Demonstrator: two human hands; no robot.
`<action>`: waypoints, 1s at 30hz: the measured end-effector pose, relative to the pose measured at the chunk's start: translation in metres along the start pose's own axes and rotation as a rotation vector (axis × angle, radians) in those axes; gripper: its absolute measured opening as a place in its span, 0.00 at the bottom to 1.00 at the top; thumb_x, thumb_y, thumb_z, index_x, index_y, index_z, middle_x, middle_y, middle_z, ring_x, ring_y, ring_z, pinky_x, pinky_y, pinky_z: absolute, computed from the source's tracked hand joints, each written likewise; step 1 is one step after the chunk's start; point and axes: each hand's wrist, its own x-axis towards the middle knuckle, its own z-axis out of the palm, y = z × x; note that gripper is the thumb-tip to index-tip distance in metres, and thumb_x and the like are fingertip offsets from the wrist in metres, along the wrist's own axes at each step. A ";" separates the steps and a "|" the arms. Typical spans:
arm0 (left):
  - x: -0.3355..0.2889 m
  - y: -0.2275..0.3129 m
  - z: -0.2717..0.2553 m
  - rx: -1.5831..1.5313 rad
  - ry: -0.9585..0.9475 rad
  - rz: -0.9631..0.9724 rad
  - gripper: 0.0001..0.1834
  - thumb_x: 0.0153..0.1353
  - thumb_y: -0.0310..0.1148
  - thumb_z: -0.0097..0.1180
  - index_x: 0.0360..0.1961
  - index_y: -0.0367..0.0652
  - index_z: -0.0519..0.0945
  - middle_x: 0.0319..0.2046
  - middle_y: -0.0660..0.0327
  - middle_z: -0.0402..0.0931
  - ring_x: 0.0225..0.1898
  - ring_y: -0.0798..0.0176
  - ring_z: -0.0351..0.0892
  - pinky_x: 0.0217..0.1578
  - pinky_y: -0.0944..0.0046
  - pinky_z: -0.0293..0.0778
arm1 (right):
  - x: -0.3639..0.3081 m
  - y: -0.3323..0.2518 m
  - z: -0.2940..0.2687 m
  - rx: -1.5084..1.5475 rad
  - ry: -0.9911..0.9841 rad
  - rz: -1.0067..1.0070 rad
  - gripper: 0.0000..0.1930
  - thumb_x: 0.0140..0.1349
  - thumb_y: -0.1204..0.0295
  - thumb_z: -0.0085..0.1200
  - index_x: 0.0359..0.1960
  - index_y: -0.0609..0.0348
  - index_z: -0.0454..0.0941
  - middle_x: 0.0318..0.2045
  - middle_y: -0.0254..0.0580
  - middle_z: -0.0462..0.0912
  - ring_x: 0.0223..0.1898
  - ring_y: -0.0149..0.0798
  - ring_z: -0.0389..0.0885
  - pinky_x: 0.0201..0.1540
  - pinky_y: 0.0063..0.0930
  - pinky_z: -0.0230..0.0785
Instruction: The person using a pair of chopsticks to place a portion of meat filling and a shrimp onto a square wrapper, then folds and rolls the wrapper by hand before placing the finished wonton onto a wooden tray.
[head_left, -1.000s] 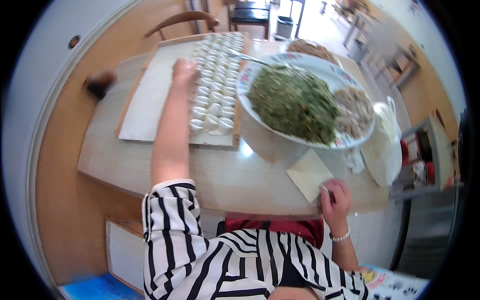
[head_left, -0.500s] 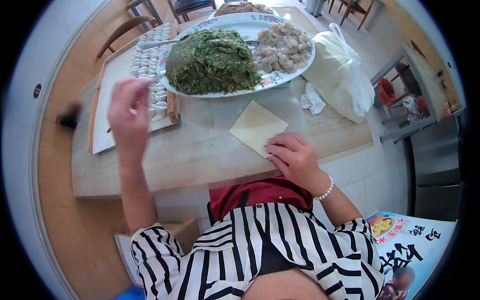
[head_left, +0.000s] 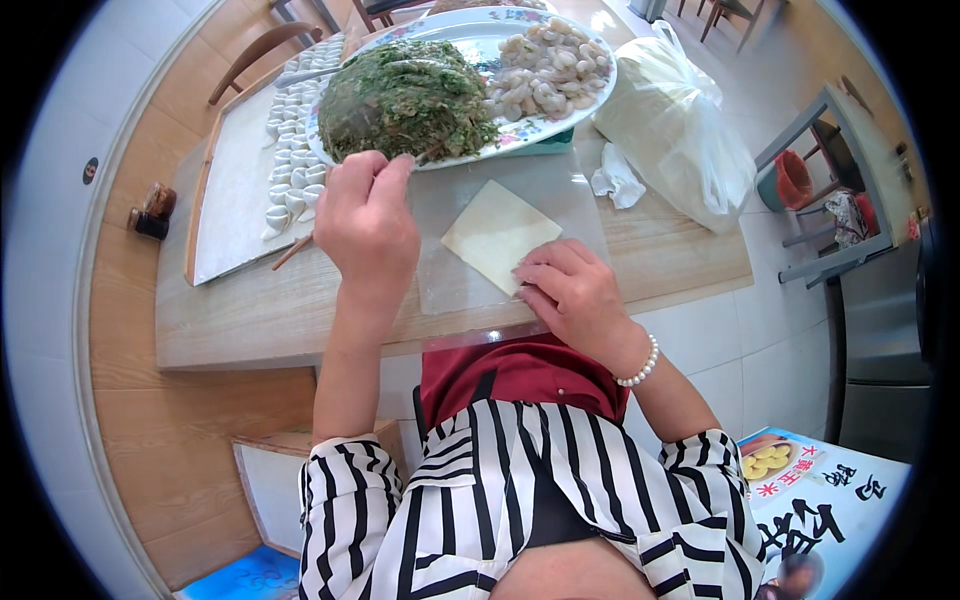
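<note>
My left hand [head_left: 370, 215] is closed, fingertips at the plate's near edge beside a mound of chopped green filling [head_left: 405, 105]. A thin brown wooden stick [head_left: 290, 254] pokes out from behind this hand and seems gripped in it; its other end is hidden. My right hand [head_left: 572, 290] has its fingers bent together on the lower right edge of a pale square dough wrapper [head_left: 498, 232]. The wrapper lies flat with a corner pointing away from me; whether it is one sheet or a stack I cannot tell. Peeled shrimp [head_left: 555, 72] share the flowered oval plate [head_left: 520, 133] with the filling.
On the left, a white wood-edged tray [head_left: 232, 205] carries rows of folded dumplings [head_left: 290, 150]. Crumpled white paper [head_left: 618, 178] and a full plastic bag [head_left: 670, 135] sit right of the plate. A clear sheet [head_left: 440, 290] lies beneath the wrapper on the wooden table [head_left: 230, 330].
My left hand has swung right, from over the dumpling tray to the plate's near edge. The right hand stays on the wrapper. The whole view has shifted slightly.
</note>
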 end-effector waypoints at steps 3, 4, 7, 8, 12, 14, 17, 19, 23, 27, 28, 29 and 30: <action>-0.001 0.004 0.000 -0.057 0.032 -0.017 0.10 0.46 0.21 0.63 0.32 0.43 0.87 0.30 0.64 0.77 0.32 0.59 0.79 0.28 0.59 0.72 | -0.001 0.000 0.001 0.002 0.000 0.007 0.11 0.50 0.79 0.68 0.37 0.58 0.84 0.38 0.40 0.84 0.41 0.46 0.82 0.44 0.38 0.77; 0.001 0.005 0.000 -0.054 0.032 -0.028 0.10 0.46 0.21 0.63 0.32 0.43 0.87 0.30 0.63 0.77 0.32 0.59 0.79 0.29 0.59 0.72 | -0.002 0.001 0.001 0.003 -0.003 0.010 0.11 0.50 0.79 0.69 0.37 0.58 0.84 0.38 0.40 0.84 0.42 0.46 0.82 0.44 0.38 0.77; 0.002 0.003 0.000 -0.037 0.023 -0.029 0.10 0.46 0.20 0.63 0.31 0.43 0.87 0.30 0.63 0.77 0.32 0.59 0.79 0.30 0.59 0.73 | -0.003 0.004 0.004 0.004 -0.007 0.011 0.12 0.50 0.79 0.69 0.37 0.57 0.84 0.38 0.40 0.84 0.42 0.46 0.82 0.45 0.38 0.77; 0.003 0.002 0.003 -0.031 0.009 -0.009 0.10 0.46 0.20 0.63 0.31 0.43 0.87 0.30 0.63 0.77 0.32 0.59 0.79 0.30 0.59 0.74 | -0.003 0.004 0.004 0.002 -0.010 0.013 0.12 0.50 0.78 0.69 0.37 0.57 0.84 0.38 0.40 0.84 0.42 0.46 0.82 0.45 0.38 0.77; 0.004 -0.001 0.004 -0.049 -0.028 -0.063 0.09 0.48 0.20 0.62 0.31 0.43 0.87 0.30 0.63 0.78 0.32 0.58 0.80 0.31 0.58 0.75 | -0.003 0.003 0.005 -0.011 0.004 0.013 0.11 0.51 0.78 0.68 0.37 0.57 0.85 0.38 0.40 0.84 0.41 0.46 0.82 0.44 0.38 0.77; 0.008 0.000 0.002 -0.105 -0.098 -0.087 0.08 0.49 0.20 0.63 0.31 0.43 0.87 0.31 0.62 0.78 0.32 0.57 0.80 0.31 0.58 0.75 | -0.004 0.002 0.006 -0.020 0.010 0.015 0.11 0.51 0.78 0.68 0.37 0.57 0.85 0.38 0.40 0.84 0.41 0.46 0.82 0.44 0.38 0.77; 0.011 -0.001 -0.001 -0.230 -0.176 -0.133 0.08 0.51 0.19 0.63 0.31 0.42 0.87 0.31 0.61 0.79 0.32 0.56 0.81 0.32 0.58 0.76 | -0.002 -0.001 0.005 -0.028 0.020 0.006 0.10 0.51 0.79 0.68 0.36 0.57 0.85 0.37 0.40 0.83 0.40 0.46 0.82 0.43 0.37 0.77; 0.008 -0.002 -0.003 -0.348 -0.207 -0.171 0.07 0.51 0.19 0.63 0.31 0.42 0.87 0.31 0.60 0.80 0.32 0.55 0.81 0.32 0.58 0.76 | -0.003 -0.001 0.006 -0.028 0.042 0.002 0.10 0.50 0.80 0.68 0.36 0.57 0.85 0.36 0.40 0.83 0.39 0.46 0.82 0.41 0.36 0.77; -0.020 0.009 -0.012 -0.493 -0.250 -0.187 0.08 0.55 0.17 0.62 0.34 0.39 0.86 0.31 0.57 0.79 0.31 0.55 0.80 0.31 0.61 0.75 | -0.007 -0.001 0.005 -0.053 0.050 0.003 0.10 0.50 0.82 0.68 0.35 0.58 0.86 0.35 0.40 0.83 0.38 0.45 0.82 0.40 0.35 0.77; -0.066 0.027 -0.016 -0.339 -0.377 -0.021 0.11 0.52 0.17 0.60 0.36 0.39 0.86 0.33 0.55 0.79 0.32 0.53 0.80 0.31 0.60 0.76 | -0.011 -0.003 0.010 -0.080 0.080 -0.047 0.09 0.51 0.80 0.67 0.34 0.59 0.84 0.35 0.38 0.82 0.39 0.43 0.82 0.41 0.35 0.77; -0.076 0.031 -0.012 -0.349 -0.392 -0.011 0.13 0.48 0.18 0.59 0.36 0.40 0.86 0.33 0.55 0.80 0.32 0.50 0.81 0.32 0.58 0.77 | -0.012 -0.004 0.012 -0.082 0.085 -0.051 0.09 0.51 0.80 0.67 0.34 0.59 0.84 0.35 0.38 0.82 0.39 0.43 0.82 0.41 0.35 0.77; -0.075 0.030 -0.011 -0.364 -0.415 -0.023 0.12 0.49 0.18 0.59 0.36 0.39 0.86 0.33 0.55 0.80 0.32 0.51 0.81 0.32 0.59 0.77 | -0.012 -0.005 0.012 -0.089 0.093 -0.058 0.09 0.51 0.80 0.66 0.34 0.59 0.85 0.35 0.38 0.82 0.39 0.43 0.82 0.41 0.35 0.77; -0.074 0.028 -0.012 -0.379 -0.439 -0.034 0.12 0.50 0.17 0.59 0.36 0.39 0.86 0.33 0.55 0.80 0.32 0.52 0.81 0.32 0.59 0.77 | -0.013 -0.004 0.011 -0.095 0.090 -0.055 0.09 0.51 0.80 0.66 0.34 0.59 0.85 0.35 0.38 0.82 0.39 0.43 0.82 0.41 0.35 0.77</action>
